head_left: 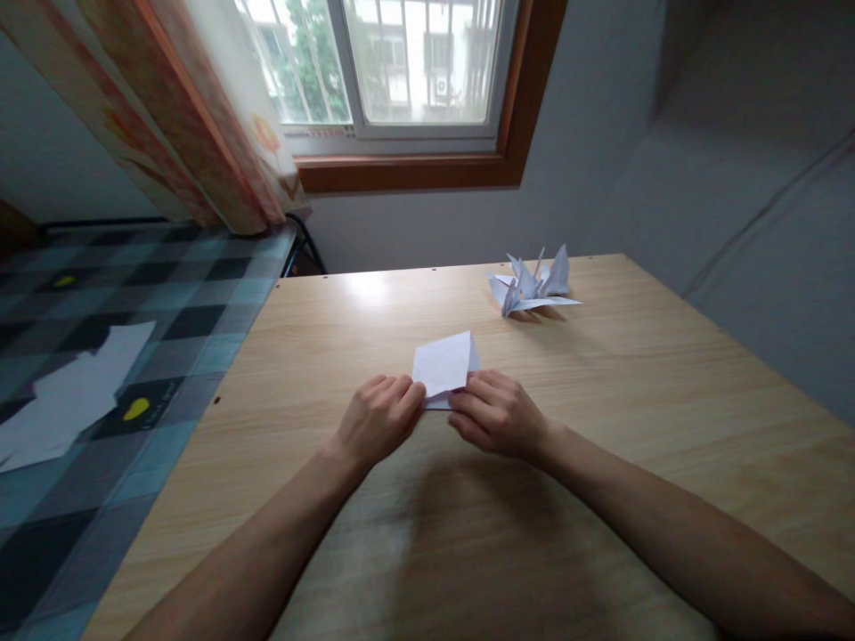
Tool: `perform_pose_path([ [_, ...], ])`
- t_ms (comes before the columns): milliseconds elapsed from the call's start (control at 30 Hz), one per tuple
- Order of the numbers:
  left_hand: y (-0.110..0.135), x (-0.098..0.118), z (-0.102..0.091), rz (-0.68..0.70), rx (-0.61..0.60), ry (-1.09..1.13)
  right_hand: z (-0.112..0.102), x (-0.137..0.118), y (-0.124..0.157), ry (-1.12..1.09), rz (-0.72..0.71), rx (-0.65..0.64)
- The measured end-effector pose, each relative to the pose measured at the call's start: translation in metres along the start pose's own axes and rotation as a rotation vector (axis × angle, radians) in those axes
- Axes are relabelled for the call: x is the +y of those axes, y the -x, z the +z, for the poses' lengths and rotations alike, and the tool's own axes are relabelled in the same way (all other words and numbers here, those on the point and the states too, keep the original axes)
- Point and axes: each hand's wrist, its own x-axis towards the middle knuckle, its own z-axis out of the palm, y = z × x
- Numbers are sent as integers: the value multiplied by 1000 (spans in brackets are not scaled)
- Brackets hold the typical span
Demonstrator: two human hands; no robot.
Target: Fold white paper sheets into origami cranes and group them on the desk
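Note:
A small folded white paper (444,365) lies in the middle of the wooden table (601,427), one flap raised. My left hand (378,417) pinches its near left corner with curled fingers. My right hand (494,414) grips the near right edge of the same paper, fingers closed on it. Both hands rest on the tabletop, almost touching each other.
Finished paper cranes (531,285) sit near the table's far edge, right of centre. A bed with a checked cover (100,338) and loose white sheets (67,392) lies to the left. A window (401,62) and curtain (200,116) stand behind; a grey wall on the right.

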Motion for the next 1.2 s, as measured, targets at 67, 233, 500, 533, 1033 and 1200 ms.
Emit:
perform_pose_path([
  [67, 0, 0, 0, 28, 22, 15, 4, 1, -2, -12, 57, -173],
  [233, -3, 3, -1, 161, 65, 39, 10, 2, -5, -48, 135, -371],
  [500, -4, 6, -6, 238, 133, 46, 9, 0, -16, -99, 171, -485],
  [533, -4, 6, -6, 229, 146, 50, 9, 0, -16, -92, 176, -488],
  [1033, -8, 6, -9, -37, -29, -102, 10, 4, -8, -78, 191, -375],
  [1200, -5, 9, -3, -30, -113, -114, 9, 3, -10, -60, 202, -427],
])
